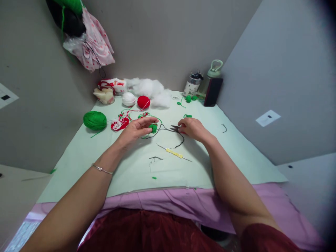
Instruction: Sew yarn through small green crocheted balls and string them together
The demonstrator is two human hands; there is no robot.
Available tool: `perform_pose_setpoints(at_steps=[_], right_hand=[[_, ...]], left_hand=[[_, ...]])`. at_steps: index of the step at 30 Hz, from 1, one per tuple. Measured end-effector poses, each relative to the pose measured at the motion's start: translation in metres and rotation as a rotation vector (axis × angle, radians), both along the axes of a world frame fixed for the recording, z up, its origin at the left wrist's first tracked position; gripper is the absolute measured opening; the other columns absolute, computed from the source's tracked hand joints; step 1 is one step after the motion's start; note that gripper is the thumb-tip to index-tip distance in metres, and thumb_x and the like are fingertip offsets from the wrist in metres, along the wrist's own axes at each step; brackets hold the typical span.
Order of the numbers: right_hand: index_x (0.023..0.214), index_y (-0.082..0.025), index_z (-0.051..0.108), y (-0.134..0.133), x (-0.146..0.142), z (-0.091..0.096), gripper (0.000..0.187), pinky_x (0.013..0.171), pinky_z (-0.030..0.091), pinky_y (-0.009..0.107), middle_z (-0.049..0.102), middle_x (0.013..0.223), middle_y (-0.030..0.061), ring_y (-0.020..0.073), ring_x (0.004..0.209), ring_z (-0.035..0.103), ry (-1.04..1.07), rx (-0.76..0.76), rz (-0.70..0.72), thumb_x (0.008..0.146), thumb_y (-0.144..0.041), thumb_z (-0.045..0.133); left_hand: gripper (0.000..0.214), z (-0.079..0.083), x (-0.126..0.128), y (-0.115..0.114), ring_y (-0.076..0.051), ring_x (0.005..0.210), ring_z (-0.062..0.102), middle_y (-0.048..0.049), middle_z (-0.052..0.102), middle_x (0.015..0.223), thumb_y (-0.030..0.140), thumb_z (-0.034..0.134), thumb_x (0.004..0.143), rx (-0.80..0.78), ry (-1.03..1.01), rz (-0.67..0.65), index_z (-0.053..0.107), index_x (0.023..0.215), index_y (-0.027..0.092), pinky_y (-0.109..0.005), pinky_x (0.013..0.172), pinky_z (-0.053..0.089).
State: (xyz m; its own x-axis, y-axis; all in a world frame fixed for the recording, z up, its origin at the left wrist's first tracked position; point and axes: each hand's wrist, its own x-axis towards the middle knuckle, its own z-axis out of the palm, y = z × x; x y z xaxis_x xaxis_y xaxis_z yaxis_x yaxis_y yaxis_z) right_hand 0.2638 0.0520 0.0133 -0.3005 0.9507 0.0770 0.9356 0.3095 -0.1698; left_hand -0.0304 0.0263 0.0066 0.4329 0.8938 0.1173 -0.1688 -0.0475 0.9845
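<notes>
My left hand pinches a small green crochet piece just above the pale green table mat. A black thread runs from that piece across the mat toward my right hand. My right hand lies curled on the mat, with its fingers on small thread snips. A crochet hook with a yellow handle lies on the mat a little nearer to me, between both hands.
A green yarn ball, a red-and-white crochet piece, a white ball, a red yarn ball and white stuffing sit at the back left. A jar, a bottle and a dark phone stand at the back right.
</notes>
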Motion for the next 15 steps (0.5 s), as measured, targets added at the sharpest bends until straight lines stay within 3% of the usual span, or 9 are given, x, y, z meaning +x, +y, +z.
perform_pose_setpoints(at_steps=[5,7,9,11,15], right_hand=[[0.106,-0.019,0.076,0.0,0.0,0.01,0.029,0.072,0.043,0.032,0.064,0.099,0.0091,0.0179,0.077,0.059,0.441,0.241,-0.142,0.093,-0.018,0.051],[0.108,-0.018,0.074,-0.006,-0.006,0.019,0.027,0.064,0.042,0.029,0.061,0.093,0.0069,0.0141,0.066,0.053,0.669,0.16,-0.119,0.095,-0.026,0.052],[0.11,-0.017,0.073,-0.016,-0.015,0.029,0.032,0.057,0.038,0.027,0.059,0.085,0.0043,0.0116,0.06,0.045,0.792,-0.036,-0.021,0.098,-0.037,0.05],[0.109,-0.017,0.072,-0.026,-0.026,0.036,0.042,0.058,0.037,0.026,0.06,0.083,0.0038,0.0117,0.062,0.044,0.806,-0.167,0.098,0.101,-0.048,0.045],[0.104,-0.017,0.074,-0.038,-0.044,0.038,0.044,0.065,0.038,0.026,0.06,0.078,0.0023,0.0134,0.07,0.049,0.701,-0.204,0.252,0.099,-0.053,0.05]], left_hand=[[0.043,-0.001,0.001,0.0,-0.026,0.129,0.059,-0.0085,0.068,0.136,0.026,0.08,0.08,0.078,0.002,0.027,0.074,0.123,0.026,-0.04,0.112,0.044],[0.044,-0.001,0.002,-0.001,-0.026,0.129,0.059,-0.0085,0.067,0.136,0.026,0.08,0.081,0.097,0.008,0.028,0.073,0.124,0.026,-0.04,0.111,0.045],[0.045,-0.001,0.002,-0.001,-0.026,0.129,0.059,-0.0084,0.067,0.137,0.026,0.08,0.081,0.104,0.007,0.031,0.073,0.125,0.027,-0.039,0.111,0.045],[0.046,-0.001,0.003,-0.001,-0.026,0.13,0.059,-0.0085,0.066,0.138,0.027,0.081,0.08,0.101,0.003,0.039,0.072,0.125,0.026,-0.039,0.111,0.045],[0.047,-0.001,0.005,-0.001,-0.028,0.132,0.057,-0.0087,0.066,0.138,0.028,0.083,0.077,0.092,0.002,0.054,0.073,0.123,0.025,-0.04,0.113,0.043]])
